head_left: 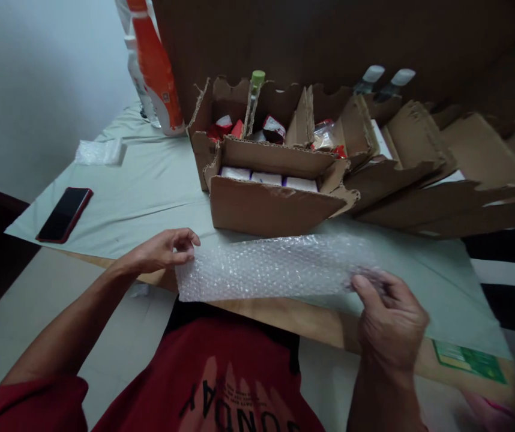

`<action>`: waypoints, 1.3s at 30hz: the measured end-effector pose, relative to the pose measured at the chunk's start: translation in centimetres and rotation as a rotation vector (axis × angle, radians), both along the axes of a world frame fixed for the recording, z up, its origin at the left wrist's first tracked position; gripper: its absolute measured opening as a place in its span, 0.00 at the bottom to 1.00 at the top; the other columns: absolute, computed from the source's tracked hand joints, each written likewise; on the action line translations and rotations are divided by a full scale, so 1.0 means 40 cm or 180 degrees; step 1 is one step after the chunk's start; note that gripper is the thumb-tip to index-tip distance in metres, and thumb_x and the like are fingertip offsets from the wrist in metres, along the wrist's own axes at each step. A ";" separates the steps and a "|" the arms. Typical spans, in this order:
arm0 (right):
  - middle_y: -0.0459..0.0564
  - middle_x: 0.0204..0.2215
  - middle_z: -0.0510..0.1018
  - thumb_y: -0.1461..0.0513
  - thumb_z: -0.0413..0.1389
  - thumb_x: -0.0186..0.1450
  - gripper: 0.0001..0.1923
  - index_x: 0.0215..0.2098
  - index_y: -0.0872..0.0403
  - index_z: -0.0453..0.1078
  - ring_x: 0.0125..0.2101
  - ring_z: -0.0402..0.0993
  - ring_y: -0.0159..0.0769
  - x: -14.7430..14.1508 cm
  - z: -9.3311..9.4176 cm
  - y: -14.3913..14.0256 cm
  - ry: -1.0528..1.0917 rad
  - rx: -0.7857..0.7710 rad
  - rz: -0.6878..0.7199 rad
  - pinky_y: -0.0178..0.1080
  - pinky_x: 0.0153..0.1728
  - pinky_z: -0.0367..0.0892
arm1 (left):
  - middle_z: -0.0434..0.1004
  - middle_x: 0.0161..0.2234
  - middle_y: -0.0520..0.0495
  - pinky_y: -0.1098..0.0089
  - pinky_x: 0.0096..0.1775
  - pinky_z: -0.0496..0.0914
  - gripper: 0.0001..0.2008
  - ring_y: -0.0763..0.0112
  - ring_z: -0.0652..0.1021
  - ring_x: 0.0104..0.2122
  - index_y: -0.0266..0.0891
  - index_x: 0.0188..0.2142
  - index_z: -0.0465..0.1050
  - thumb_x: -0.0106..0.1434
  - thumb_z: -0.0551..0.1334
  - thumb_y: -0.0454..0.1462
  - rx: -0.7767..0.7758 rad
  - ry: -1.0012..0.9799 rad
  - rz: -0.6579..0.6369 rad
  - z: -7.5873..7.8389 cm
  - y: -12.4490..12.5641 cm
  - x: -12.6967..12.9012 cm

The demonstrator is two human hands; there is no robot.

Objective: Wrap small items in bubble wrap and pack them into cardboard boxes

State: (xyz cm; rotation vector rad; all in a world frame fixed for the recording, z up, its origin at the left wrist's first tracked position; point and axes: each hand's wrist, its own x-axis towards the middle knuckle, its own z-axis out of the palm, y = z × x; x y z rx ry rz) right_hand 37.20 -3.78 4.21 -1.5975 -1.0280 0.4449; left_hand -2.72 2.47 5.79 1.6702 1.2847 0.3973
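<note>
The worktop (149,198), under a pale cloth, carries a torn cardboard box (271,204) with small white packs inside, just beyond the hands. A sheet of bubble wrap (266,270) lies at the near edge, its long axis running left to right, stretched between both hands. The left hand (167,249) pinches the sheet's left end, fingers curled, forearm reaching in from the near left. The right hand (390,321) grips the right end, thumb on top, wrist upright. A phone (65,214) lies far left.
</note>
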 end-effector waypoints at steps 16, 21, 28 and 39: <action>0.50 0.37 0.85 0.63 0.55 0.72 0.08 0.44 0.52 0.76 0.36 0.80 0.39 -0.252 0.011 -0.033 -0.1994 0.0310 0.2250 0.43 0.41 0.67 | 0.80 0.39 0.43 0.71 0.28 0.68 0.29 0.68 0.77 0.31 0.36 0.58 0.70 0.62 0.65 0.49 -0.0421 -0.1622 0.1133 -0.047 -0.118 0.210; 0.51 0.41 0.85 0.58 0.58 0.72 0.09 0.48 0.51 0.76 0.41 0.79 0.42 -0.295 -0.009 -0.017 -0.1945 0.0295 0.2690 0.45 0.45 0.65 | 0.72 0.25 0.55 0.71 0.31 0.66 0.24 0.73 0.71 0.25 0.36 0.56 0.72 0.60 0.63 0.38 -0.0004 -0.0809 0.1429 -0.081 -0.120 0.176; 0.52 0.43 0.83 0.64 0.53 0.73 0.10 0.45 0.50 0.77 0.42 0.74 0.43 -0.241 -0.098 0.038 -0.3005 0.0151 0.2643 0.46 0.44 0.62 | 0.81 0.31 0.47 0.66 0.37 0.67 0.26 0.62 0.78 0.31 0.43 0.59 0.72 0.60 0.61 0.31 0.0667 0.1016 0.1100 -0.118 -0.102 0.148; 0.50 0.40 0.82 0.66 0.57 0.70 0.07 0.40 0.51 0.77 0.41 0.73 0.43 -0.228 -0.100 0.054 -0.2674 0.0099 0.2921 0.48 0.46 0.61 | 0.84 0.39 0.38 0.62 0.35 0.67 0.32 0.51 0.82 0.36 0.36 0.68 0.62 0.63 0.56 0.30 0.0712 0.2091 0.0269 -0.057 -0.127 0.166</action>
